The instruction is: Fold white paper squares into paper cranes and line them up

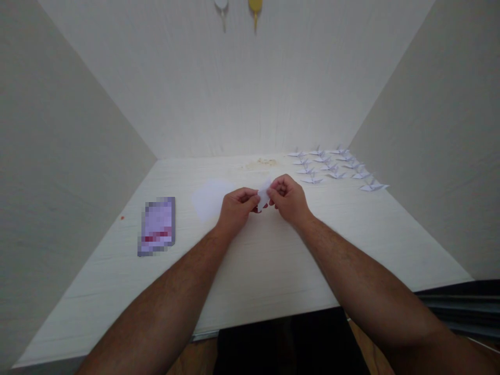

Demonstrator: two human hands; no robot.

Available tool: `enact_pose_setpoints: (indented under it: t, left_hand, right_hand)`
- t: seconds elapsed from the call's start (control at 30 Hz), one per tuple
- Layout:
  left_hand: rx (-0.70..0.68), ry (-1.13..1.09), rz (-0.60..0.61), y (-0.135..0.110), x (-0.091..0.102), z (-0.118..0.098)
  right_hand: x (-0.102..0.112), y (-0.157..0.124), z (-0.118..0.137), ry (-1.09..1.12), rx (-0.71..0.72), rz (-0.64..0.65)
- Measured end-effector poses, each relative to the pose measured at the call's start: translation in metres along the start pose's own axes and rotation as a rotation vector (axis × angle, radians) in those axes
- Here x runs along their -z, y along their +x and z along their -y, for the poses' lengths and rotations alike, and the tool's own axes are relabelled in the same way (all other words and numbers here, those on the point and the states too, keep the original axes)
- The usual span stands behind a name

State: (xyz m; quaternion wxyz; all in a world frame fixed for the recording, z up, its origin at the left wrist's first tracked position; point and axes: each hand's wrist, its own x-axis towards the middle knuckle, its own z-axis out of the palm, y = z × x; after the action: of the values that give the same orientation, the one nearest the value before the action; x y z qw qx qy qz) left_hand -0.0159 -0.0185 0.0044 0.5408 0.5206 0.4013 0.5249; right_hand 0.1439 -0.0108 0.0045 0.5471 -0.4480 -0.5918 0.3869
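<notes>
Both of my hands meet over the middle of a pale wooden desk (273, 260), pinching a small folded piece of white paper (264, 196) between them. My left hand (237, 207) grips its left side with closed fingers. My right hand (288, 199) pinches its right side, fingers curled. The paper stands a little above the desk top. A loose white sheet (211, 199) lies flat on the desk just left of my left hand.
Several folded white paper cranes (332, 165) sit in rows at the back right of the desk. A blurred purple-and-white packet (158, 225) lies at the left. Walls close in the desk on three sides. Two hooks (254, 7) hang on the back wall.
</notes>
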Motion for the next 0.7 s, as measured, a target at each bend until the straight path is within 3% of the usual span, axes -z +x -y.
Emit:
enact_pose_setpoints:
  t: [0.2, 0.4, 0.7]
  left_hand:
    - [0.058, -0.11, 0.033, 0.0016, 0.0025, 0.0005]
    - [0.087, -0.182, -0.009, 0.0033, 0.0033, 0.0001]
    - [0.078, -0.227, -0.02, 0.0026, 0.0024, -0.0018]
  right_hand:
    - [0.0003, -0.0022, -0.0028, -0.087, 0.124, 0.036]
    - [0.0013, -0.0019, -0.0018, -0.221, 0.268, 0.014]
    - [0.0012, -0.0043, 0.0032, -0.264, 0.245, 0.061]
